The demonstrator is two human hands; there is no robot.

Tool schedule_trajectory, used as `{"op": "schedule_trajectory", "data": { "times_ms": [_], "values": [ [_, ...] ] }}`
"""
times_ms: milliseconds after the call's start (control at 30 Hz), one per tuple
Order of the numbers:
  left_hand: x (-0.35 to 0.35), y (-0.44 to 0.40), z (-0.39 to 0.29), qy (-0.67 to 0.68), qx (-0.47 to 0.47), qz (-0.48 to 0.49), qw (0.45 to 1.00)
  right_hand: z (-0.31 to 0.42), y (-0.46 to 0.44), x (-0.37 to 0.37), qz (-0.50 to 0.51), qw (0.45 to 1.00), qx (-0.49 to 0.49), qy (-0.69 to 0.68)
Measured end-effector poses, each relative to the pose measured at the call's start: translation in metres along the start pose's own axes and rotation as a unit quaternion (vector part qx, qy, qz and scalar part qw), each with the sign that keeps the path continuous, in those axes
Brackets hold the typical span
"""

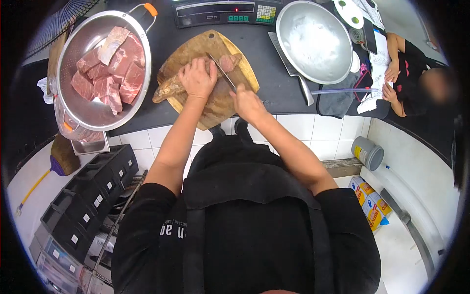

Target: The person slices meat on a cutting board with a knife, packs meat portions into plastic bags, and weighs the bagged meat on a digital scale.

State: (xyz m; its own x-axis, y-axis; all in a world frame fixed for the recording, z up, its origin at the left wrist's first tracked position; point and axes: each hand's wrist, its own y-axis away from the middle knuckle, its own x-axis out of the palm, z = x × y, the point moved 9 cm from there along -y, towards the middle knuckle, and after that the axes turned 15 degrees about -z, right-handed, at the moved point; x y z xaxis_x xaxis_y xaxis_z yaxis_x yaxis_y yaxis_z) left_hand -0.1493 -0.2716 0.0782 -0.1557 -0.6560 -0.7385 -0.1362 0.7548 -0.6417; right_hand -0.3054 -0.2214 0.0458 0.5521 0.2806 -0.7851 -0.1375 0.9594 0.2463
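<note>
a steel colander [69, 62] holds raw meat chunks [132, 81]; beside it, a long brown meat piece [167, 90] lies slantwise on a wooden board [211, 111], likely firm, fairly light, slightly slippery, best gripped around its middle; the left hand [197, 79] covers it, fingers slightly spread; the right hand [249, 104] is closed around a knife [223, 72], its blade across the meat.

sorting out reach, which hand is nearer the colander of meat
Left: the left hand is right of the colander; the right hand, holding the knife, is farther right.
</note>
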Motion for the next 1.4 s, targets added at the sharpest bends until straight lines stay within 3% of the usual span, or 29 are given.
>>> {"op": "schedule_trajectory", "data": {
  "times_ms": [167,367,567,800,1400],
  "values": [
    [0.002,0.0,0.0,-0.002,0.001,0.001,1.0,-0.01,0.0,0.011,0.031,0.999,0.027,0.002],
    [-0.003,-0.001,0.001,0.017,-0.013,-0.024,0.999,-0.005,-0.028,0.038,-0.014,0.999,0.001,-0.036],
    [-0.003,0.004,0.006,0.034,0.001,-0.018,0.999,-0.023,-0.012,0.013,-0.027,0.999,-0.035,-0.024],
    [0.0,0.005,0.008,0.028,-0.012,-0.014,0.999,0.011,0.008,-0.036,-0.025,0.999,-0.03,0.012],
    [-0.002,0.003,0.002,0.0,-0.002,-0.021,1.0,0.017,-0.001,-0.016,-0.005,1.0,-0.021,0.014]
  ]
}}
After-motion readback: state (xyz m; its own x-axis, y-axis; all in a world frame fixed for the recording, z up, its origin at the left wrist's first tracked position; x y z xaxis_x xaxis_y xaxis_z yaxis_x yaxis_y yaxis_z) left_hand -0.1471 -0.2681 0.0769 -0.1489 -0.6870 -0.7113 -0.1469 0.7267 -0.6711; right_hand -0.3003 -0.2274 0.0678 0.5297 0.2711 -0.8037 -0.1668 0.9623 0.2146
